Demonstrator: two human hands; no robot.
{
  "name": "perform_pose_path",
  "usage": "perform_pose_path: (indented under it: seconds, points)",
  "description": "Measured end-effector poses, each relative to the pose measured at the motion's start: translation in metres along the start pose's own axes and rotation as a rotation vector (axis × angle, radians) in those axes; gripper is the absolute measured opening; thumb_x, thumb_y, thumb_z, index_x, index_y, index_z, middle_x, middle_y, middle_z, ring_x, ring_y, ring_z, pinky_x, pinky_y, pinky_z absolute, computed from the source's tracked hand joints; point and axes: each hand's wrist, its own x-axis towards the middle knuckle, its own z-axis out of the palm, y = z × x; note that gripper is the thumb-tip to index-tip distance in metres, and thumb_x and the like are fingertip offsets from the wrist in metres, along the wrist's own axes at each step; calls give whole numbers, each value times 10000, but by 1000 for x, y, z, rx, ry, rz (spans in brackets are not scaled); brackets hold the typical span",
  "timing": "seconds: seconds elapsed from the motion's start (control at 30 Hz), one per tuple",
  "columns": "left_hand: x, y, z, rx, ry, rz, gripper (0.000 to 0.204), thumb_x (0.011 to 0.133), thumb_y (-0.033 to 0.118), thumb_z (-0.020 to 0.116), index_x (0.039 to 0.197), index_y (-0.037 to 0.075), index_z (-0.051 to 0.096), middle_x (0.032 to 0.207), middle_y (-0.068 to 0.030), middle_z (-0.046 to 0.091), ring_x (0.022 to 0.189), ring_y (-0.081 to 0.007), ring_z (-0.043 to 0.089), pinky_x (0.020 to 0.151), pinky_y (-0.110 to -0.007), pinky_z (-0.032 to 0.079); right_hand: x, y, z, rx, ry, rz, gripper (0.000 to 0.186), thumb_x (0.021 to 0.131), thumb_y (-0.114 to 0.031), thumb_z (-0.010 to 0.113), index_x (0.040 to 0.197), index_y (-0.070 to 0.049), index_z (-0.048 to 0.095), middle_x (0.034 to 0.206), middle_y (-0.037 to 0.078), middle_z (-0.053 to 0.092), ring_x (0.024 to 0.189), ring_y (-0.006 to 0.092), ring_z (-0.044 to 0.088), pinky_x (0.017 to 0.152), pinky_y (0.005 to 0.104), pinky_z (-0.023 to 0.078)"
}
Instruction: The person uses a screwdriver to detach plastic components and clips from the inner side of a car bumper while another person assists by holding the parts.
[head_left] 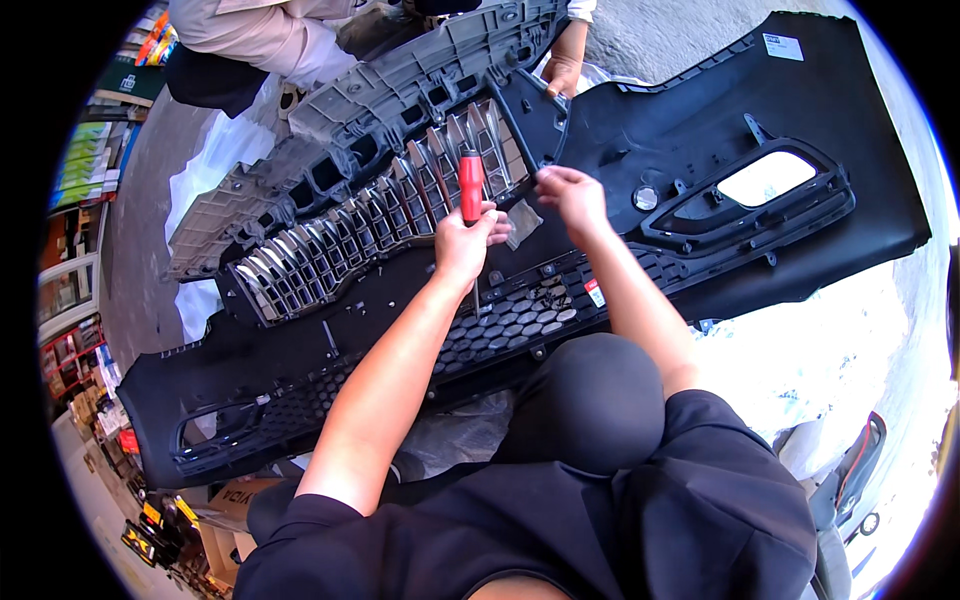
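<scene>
My left hand (466, 243) is closed around a screwdriver (471, 188). Its red and black handle sticks up past my fingers, and the thin shaft runs down below the hand. Beside the right end of the slatted grille (390, 195), my right hand (574, 203) has thumb and fingers pinched together; anything between them is too small to make out. Both hands are over a large black car bumper (625, 150), lying with its inner side up. A small grey patch (523, 222) shows on it between my hands.
Across from me a person's hand (564, 72) touches the bumper's far edge, near a grey ribbed plastic panel (400, 85) lying along the grille. Plastic sheeting (810, 350) is spread at the right. A cardboard box (235, 505) and shelves of goods (85, 370) stand at the left.
</scene>
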Motion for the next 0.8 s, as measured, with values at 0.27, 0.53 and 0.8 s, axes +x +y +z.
perform_pose_path:
  seconds: [0.27,0.53,0.8]
  points:
    - [-16,-1,-20,-6,100,30,160,987,72,674,1117,-20,669,866,-109,715,580,-96,583,530,-242,463,45,2,-15,7,87,169,190,958,-158,751,1092,-25,770,890,15,733,712,83,619,627,228,495]
    - [-15,-15,-36,32,132,40,176,990,124,691,1132,22,668,885,-77,713,603,-71,580,518,-223,436,35,26,10,15,236,14,235,949,-213,777,1098,-31,767,777,-22,632,607,69,506,559,229,436]
    - [-17,-14,-36,28,143,60,167,989,115,692,1112,4,673,875,-80,707,591,-69,560,516,-220,424,41,28,23,157,371,125,249,973,-168,738,1144,13,725,941,77,710,799,171,684,731,308,608]
